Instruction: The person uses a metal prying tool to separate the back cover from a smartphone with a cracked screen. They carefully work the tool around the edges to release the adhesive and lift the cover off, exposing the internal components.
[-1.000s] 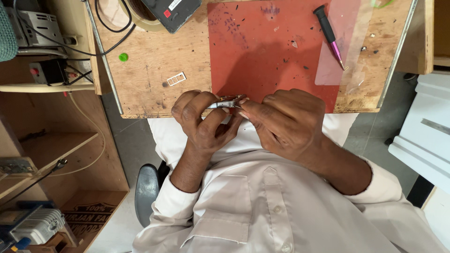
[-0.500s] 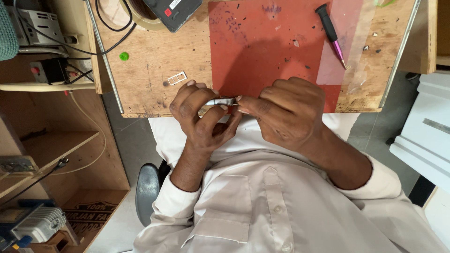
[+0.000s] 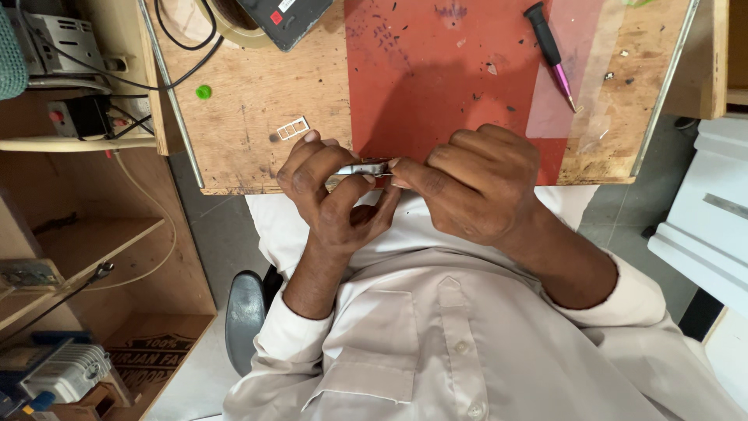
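Note:
My left hand (image 3: pixel 331 195) and my right hand (image 3: pixel 471 183) meet at the near edge of a wooden workbench (image 3: pixel 249 109). Between their fingertips they pinch a small thin silver metal part (image 3: pixel 362 168), seen edge-on; most of it is hidden by the fingers. Both hands grip it, the left from below and the left side, the right from the right side. A red work mat (image 3: pixel 460 78) lies on the bench just beyond the hands.
A screwdriver with a black handle and pink shaft (image 3: pixel 552 51) lies on the mat's right part. A tiny silver tray-like frame (image 3: pixel 293 128) and a green dot (image 3: pixel 204 92) lie on the bench's left. A dark device (image 3: pixel 284 17) and cables sit at the far edge. Shelves stand at left.
Both hands have shifted slightly up toward the bench edge while still pinching the small metal part. Left fingers have adjusted around it.

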